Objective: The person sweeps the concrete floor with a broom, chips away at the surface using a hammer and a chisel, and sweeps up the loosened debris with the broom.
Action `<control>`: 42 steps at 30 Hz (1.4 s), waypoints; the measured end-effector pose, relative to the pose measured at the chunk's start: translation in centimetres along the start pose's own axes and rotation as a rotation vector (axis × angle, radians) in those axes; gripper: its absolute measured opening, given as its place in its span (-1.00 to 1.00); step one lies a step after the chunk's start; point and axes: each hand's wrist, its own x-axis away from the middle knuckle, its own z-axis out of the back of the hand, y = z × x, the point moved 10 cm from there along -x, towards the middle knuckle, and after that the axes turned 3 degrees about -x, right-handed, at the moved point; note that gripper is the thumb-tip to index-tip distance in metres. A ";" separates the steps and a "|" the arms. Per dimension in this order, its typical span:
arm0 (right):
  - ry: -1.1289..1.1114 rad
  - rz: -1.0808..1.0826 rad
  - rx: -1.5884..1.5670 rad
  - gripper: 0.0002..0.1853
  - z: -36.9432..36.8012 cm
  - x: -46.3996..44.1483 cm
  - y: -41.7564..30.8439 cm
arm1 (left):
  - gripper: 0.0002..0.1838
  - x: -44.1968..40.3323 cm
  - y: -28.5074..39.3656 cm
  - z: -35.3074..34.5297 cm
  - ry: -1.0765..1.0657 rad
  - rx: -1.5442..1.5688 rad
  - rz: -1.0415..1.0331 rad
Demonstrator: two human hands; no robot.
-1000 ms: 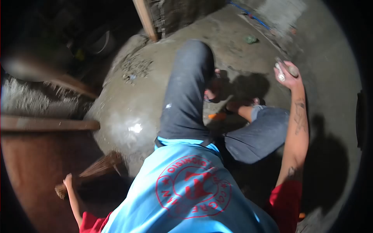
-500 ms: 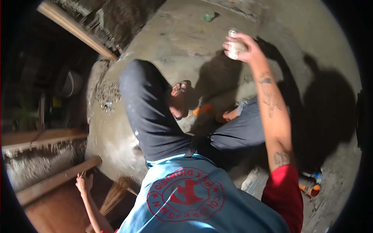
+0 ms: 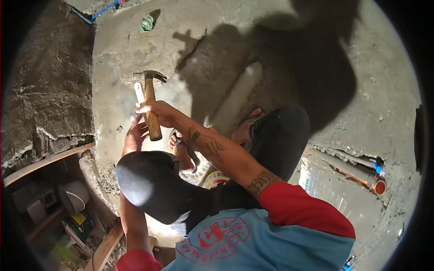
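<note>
My right hand [image 3: 159, 111] is closed round a claw hammer [image 3: 149, 92] with a wooden handle, its metal head at the top. Alongside the handle, a narrow white piece [image 3: 139, 92] sticks up from the same grip; its kind is unclear. Just below, my left hand [image 3: 134, 134] is raised with fingers apart, close to the lower handle. Whether its fingertips touch the handle or the white piece cannot be made out. Both hands are in front of my bent knee, above the wet-looking cement floor [image 3: 108, 106].
A crumpled green object [image 3: 147, 23] lies on the cement. A container with a coloured label [image 3: 216, 179] stands between my legs. An orange pipe end [image 3: 379, 187] sits in a channel at right. At lower left are a wooden board [image 3: 106, 247] and a white bucket [image 3: 77, 197].
My right hand has come across to the left and now holds a hammer. My left hand has left the wooden edge and risen beside it. The view has shifted.
</note>
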 end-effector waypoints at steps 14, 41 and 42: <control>0.307 -0.100 0.281 -0.64 10.2 2.9 -1.6 | -0.62 -6.8 -1.5 2.7 0.124 -0.140 0.054; 0.633 0.257 1.256 -0.29 14.0 -7.3 -7.5 | -0.62 -22.1 -2.6 2.7 0.517 -0.612 -0.413; 0.616 0.380 1.330 -0.34 13.0 -8.1 -7.9 | -0.59 -22.2 -2.9 2.8 0.536 -0.574 -0.407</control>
